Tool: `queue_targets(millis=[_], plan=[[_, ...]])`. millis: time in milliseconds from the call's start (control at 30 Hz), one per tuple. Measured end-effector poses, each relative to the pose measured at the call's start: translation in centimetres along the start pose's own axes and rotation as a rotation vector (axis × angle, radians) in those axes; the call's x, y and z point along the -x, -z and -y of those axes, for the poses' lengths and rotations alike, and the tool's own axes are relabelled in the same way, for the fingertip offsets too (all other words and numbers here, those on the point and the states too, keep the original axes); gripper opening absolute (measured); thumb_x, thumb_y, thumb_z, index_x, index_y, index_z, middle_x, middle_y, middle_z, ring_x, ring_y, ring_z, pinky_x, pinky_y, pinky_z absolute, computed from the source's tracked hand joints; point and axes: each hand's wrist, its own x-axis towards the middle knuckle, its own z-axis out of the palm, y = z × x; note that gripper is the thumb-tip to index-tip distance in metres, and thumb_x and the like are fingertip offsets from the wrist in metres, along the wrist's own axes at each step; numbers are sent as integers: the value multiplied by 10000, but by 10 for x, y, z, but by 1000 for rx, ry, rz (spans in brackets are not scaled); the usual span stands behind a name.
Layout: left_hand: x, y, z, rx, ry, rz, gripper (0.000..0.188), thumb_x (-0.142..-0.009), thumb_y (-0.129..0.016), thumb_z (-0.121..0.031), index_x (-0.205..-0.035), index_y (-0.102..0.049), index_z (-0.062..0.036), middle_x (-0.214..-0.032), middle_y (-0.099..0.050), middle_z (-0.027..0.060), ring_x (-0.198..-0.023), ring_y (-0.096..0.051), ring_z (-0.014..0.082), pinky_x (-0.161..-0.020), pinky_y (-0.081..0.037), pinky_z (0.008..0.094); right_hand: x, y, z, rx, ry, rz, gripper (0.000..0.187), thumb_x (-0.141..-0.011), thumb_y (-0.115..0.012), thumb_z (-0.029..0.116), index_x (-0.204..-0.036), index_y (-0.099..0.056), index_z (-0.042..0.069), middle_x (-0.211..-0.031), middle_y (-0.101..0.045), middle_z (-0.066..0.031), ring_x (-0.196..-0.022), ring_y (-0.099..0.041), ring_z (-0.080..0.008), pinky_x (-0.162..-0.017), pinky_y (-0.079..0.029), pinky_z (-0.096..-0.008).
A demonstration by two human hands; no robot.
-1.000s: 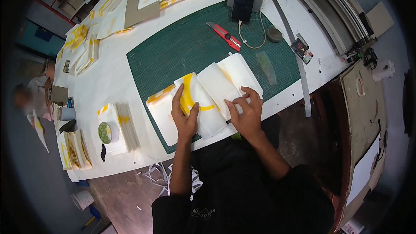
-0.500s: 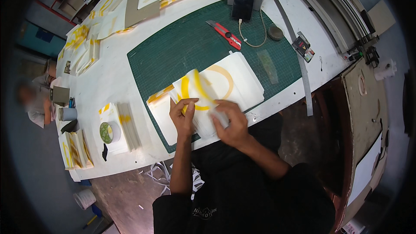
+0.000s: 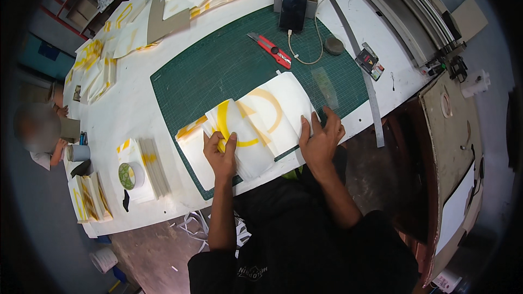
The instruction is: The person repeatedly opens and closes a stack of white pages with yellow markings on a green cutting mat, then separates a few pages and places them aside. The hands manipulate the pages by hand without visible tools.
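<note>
Thumb against fingers, my left hand [image 3: 220, 159] grips the left part of a thin whitish sheet [image 3: 249, 158] with a bold yellow curve. Beneath that sheet, to its right, lies a stack of white sheets [image 3: 292, 100] bearing a paler yellow curve. My right hand [image 3: 321, 144] is at the right edge of this stack, fingers apart, fingertips touching or almost touching the paper. More yellow-marked sheets [image 3: 190, 139] stick out to the left of my left hand. The paper rests on a green cutting mat [image 3: 218, 65], partly over its near edge.
Beyond the paper lie a red utility knife [image 3: 271, 50], a cabled phone [image 3: 293, 5] on a stand, and a round dark tin [image 3: 334, 46]. A long metal ruler [image 3: 370, 95] runs along the right. Tape roll [image 3: 131, 176] and paper stacks sit left; another person [image 3: 41, 130] is at the far left.
My right hand has moved right, away from the yellow-curved sheet, to the stack's right edge. My left hand still holds that sheet, which now lies flatter. The whole view has shifted slightly.
</note>
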Motion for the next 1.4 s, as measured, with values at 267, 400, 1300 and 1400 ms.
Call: queue_targets(millis=[267,400,1300,1400], plan=[[1,1,4,-21,10,-7,186,-866,-763,-59,-818,-599,15,-1002,-493,92,-933,-525,199,-835,-436,329,-4,-5,-16,-256,11,-54,253,-904,-755,168,-1072,-720,-19,-1241,-628,-202,-1196,-553,-374,-991,-372,-533],[0,0,6,32,38,13,184,-870,-765,-66,-825,-605,14,-1009,-492,94,-947,-528,204,-856,-438,336,-7,-3,-12,-350,-6,12,323,-906,-757,201,-1138,-700,-16,-1208,-636,-195,-1196,-552,-370,-993,-368,-531],[-6,-5,2,-2,-82,38,171,-868,-753,-31,-860,-596,36,-1082,-554,162,-1032,-580,303,-949,-455,379,-201,-63,-117,-69,99,-211,260,-892,-789,251,-1075,-780,66,-1077,-661,-233,-953,-657,-413,-823,-528,-501],[-2,-3,2,-8,-66,48,175,-871,-752,-38,-850,-594,36,-1075,-557,172,-1028,-579,308,-944,-456,384,-174,-35,-93,-172,73,-278,174,-887,-798,164,-969,-753,18,-979,-684,-208,-902,-678,-374,-785,-537,-457]])
